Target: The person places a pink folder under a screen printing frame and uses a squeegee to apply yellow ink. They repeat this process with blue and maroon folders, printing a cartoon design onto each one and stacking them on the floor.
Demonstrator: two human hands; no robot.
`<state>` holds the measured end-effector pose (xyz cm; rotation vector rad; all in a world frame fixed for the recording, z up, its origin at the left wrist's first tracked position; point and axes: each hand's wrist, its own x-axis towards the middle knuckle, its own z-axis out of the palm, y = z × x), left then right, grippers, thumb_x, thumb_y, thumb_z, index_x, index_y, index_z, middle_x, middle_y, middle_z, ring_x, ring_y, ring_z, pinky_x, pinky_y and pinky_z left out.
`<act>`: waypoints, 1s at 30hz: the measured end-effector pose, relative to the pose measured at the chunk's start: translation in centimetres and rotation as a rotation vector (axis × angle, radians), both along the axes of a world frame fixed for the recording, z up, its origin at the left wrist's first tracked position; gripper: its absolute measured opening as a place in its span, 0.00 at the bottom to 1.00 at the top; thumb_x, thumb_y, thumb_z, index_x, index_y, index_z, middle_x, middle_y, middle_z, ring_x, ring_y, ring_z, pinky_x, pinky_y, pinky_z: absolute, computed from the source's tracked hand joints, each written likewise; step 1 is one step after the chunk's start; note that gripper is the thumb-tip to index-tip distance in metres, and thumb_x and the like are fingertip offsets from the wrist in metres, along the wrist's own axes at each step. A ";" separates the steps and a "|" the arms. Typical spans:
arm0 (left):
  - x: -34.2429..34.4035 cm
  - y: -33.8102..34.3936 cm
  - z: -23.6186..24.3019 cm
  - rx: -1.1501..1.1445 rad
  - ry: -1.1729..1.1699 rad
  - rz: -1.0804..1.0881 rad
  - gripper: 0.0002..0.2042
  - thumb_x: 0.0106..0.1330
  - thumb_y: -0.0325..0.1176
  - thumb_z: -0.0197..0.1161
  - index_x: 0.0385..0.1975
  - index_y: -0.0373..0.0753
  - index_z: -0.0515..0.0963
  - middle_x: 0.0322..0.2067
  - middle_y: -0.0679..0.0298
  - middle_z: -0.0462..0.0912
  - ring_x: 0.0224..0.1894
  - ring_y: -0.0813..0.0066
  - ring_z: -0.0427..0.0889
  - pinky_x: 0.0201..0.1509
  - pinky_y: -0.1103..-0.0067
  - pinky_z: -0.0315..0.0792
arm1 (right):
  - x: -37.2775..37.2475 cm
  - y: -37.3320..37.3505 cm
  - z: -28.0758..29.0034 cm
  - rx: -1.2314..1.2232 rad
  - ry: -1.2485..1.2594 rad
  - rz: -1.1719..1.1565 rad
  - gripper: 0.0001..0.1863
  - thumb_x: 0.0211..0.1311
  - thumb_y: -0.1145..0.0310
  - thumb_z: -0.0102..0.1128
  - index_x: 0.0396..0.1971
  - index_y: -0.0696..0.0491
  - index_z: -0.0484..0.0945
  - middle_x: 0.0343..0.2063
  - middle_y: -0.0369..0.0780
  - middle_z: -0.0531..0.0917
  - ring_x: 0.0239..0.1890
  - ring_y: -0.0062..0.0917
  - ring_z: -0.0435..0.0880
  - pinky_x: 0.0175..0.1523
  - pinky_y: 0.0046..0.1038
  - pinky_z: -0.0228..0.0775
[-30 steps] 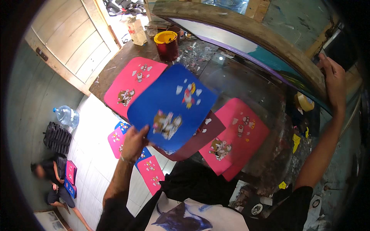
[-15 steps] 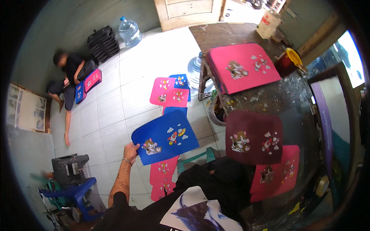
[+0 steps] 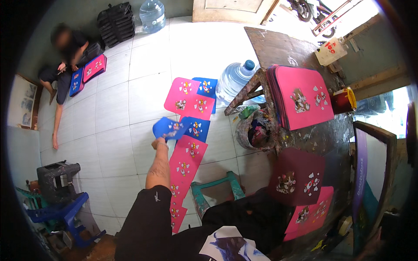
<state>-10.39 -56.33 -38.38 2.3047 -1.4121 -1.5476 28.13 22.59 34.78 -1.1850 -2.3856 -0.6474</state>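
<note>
My left hand is stretched out over the floor, its fingers closed on the edge of a blue printed sheet with rounded corners. The sheet is tilted away from me, beside a row of similar sheets. In that row lie a pink sheet with cartoon rockets, a blue sheet and several overlapping pink sheets. At my right, a maroon sheet with a cat and rocket print partly covers another pink sheet. I cannot see my right hand.
A paint-stained table bears a thick stack of pink-topped sheets and a red pot. Around it stand a green stool, a messy bucket and a water jug. Another person sits by the left wall.
My left hand has carried the blue sheet forward and away from me, down toward the row on the floor. More of the pink sheets in the row now show.
</note>
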 end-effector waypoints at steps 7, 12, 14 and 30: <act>-4.8 -5.5 -5.3 0.017 0.433 0.136 0.08 0.60 0.24 0.64 0.39 0.30 0.82 0.32 0.51 0.86 0.32 0.64 0.88 0.38 0.67 0.86 | -2.4 0.5 -2.4 -0.238 0.338 0.404 0.16 0.72 0.62 0.49 0.24 0.53 0.62 0.25 0.34 0.65 0.31 0.25 0.63 0.37 0.33 0.58; 2.0 -9.2 -8.6 0.064 -0.165 -0.003 0.12 0.61 0.32 0.68 0.39 0.31 0.81 0.34 0.52 0.85 0.31 0.63 0.87 0.31 0.68 0.81 | -3.6 3.1 -2.7 -0.259 0.332 0.385 0.13 0.74 0.60 0.48 0.34 0.55 0.65 0.34 0.37 0.68 0.39 0.27 0.66 0.46 0.33 0.59; 3.5 -7.6 -7.1 0.119 -0.251 0.034 0.11 0.60 0.32 0.68 0.38 0.32 0.81 0.35 0.53 0.86 0.31 0.61 0.87 0.33 0.67 0.82 | -1.6 2.3 -1.6 -0.235 0.326 0.347 0.13 0.75 0.60 0.47 0.38 0.55 0.66 0.38 0.38 0.69 0.42 0.27 0.67 0.49 0.33 0.59; 7.6 24.3 29.5 -0.683 1.400 -1.541 0.10 0.66 0.27 0.64 0.45 0.37 0.82 0.43 0.58 0.85 0.45 0.56 0.83 0.52 0.62 0.75 | -0.2 7.7 -0.9 -0.271 0.342 0.378 0.23 0.79 0.54 0.45 0.54 0.61 0.74 0.50 0.43 0.76 0.53 0.29 0.73 0.62 0.32 0.62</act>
